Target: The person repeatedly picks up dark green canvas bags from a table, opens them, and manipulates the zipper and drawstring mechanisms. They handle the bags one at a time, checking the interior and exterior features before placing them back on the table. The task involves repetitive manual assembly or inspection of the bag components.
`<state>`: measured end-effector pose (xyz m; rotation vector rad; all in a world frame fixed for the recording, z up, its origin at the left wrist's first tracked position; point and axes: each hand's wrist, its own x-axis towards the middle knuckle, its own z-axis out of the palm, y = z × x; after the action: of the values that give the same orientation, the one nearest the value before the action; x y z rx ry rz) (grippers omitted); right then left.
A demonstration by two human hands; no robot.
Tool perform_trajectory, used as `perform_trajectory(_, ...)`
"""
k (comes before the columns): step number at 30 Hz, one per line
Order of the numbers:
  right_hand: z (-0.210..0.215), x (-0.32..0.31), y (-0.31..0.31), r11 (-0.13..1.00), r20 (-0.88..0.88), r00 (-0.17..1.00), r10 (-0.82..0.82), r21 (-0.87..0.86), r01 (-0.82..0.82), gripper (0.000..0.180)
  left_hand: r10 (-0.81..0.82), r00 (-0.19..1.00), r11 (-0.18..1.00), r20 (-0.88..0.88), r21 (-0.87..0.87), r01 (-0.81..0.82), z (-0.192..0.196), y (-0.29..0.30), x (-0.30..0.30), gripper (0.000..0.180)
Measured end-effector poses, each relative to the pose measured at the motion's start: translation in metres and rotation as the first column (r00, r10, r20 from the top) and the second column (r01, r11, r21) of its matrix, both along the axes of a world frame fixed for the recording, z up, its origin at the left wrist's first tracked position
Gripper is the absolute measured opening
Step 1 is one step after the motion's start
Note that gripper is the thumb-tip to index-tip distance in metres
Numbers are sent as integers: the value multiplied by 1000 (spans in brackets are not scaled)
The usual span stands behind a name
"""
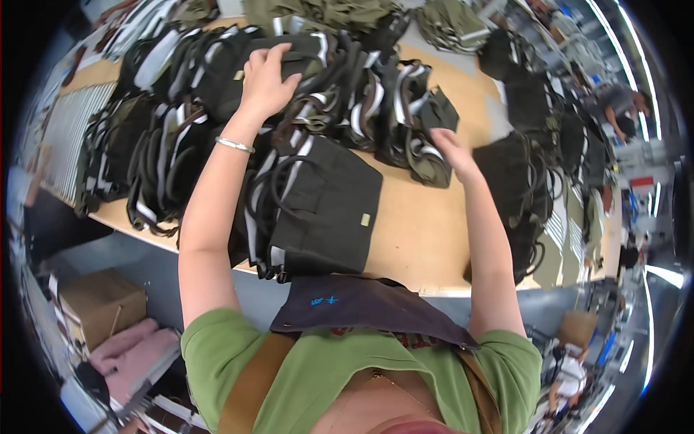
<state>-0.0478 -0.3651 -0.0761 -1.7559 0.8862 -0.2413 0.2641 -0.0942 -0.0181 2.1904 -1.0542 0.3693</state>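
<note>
My left hand is stretched over a row of black bags at the far side of the table, fingers spread and apparently gripping nothing. Just beneath it lies a black bag with a small pale label. My right hand reaches to a dark olive and black bag piece, its fingers extended at the edge; I cannot tell whether they press on it. Between my arms a large black handbag lies flat, its handles toward the left and a small pale tag on its front.
The wooden table carries crowded rows of black bags on the left and more bags on the right. Olive fabric pieces are piled at the back. A cardboard box stands lower left. People work at the right.
</note>
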Motion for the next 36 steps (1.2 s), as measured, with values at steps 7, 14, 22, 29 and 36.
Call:
perform_trajectory(7,-18,38,4,879,-354,934,42,-431,-203,60,-950,222,67,218,-553,831,167,25,-226,22)
perform_trajectory(14,42,-21,13,901,427,863,-270,-204,383,42,-842,507,229,183,-730,644,165,69,-319,16)
perform_trajectory(22,41,-199,61,934,886,317,-338,358,-6,48,-472,858,874,-203,-239,424,37,19,-294,59)
perform_trajectory(29,-39,-269,99,807,646,489,-586,519,280,38,-445,370,896,-816,-412,169,-91,-43,-385,58)
perform_trajectory(36,-15,-280,101,847,680,548,-488,522,106,39,-320,657,925,-683,-376,59,-67,-36,-350,27)
